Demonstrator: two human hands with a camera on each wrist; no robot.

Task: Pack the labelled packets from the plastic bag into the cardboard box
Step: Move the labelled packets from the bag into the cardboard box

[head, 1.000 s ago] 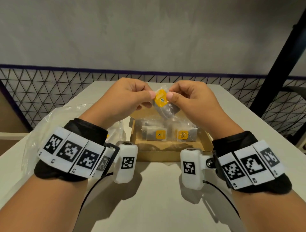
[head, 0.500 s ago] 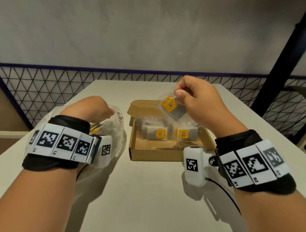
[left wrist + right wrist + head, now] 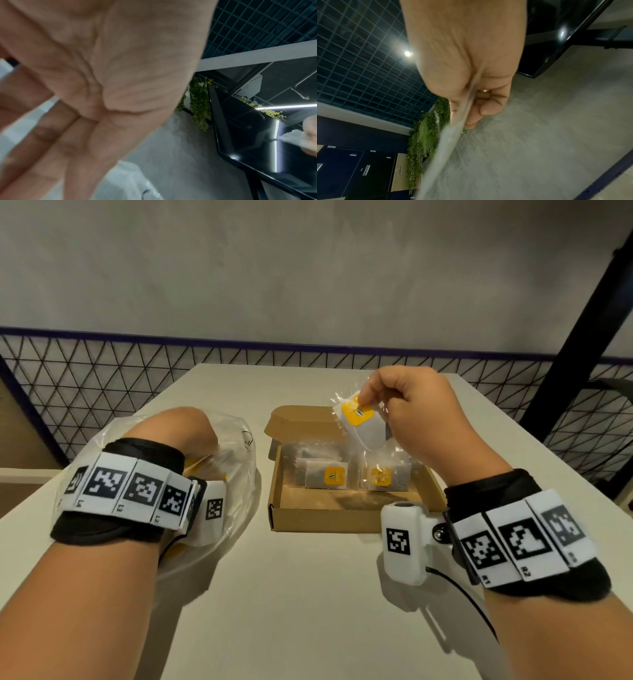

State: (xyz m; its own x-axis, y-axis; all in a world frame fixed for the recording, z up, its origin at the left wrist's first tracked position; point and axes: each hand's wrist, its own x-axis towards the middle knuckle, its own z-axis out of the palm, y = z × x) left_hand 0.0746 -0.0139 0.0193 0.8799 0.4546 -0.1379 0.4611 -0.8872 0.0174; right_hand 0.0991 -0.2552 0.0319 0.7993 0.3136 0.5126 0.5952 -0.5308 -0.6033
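Observation:
The open cardboard box (image 3: 325,520) sits mid-table with two yellow-labelled packets (image 3: 327,477) (image 3: 385,477) lying flat in it. Above the box's far right corner my right hand (image 3: 370,400) pinches the top of another clear packet with a yellow label (image 3: 361,422), which hangs tilted. The right wrist view shows that packet edge-on (image 3: 452,135) between thumb and fingers. My left hand (image 3: 185,429) reaches into the clear plastic bag (image 3: 239,460) left of the box. Its fingers (image 3: 42,135) look stretched out and blurred, with nothing seen in them. Yellow labels show faintly through the bag.
The beige table (image 3: 308,611) runs toward me from the box. A black mesh fence (image 3: 102,378) lines the far edge, and a black post (image 3: 575,344) rises at the right. The box lid flap (image 3: 301,422) stands open at the back.
My left hand let go of the packet and dropped left into the plastic bag. My right hand kept the packet and shifted right, over the box's far right corner.

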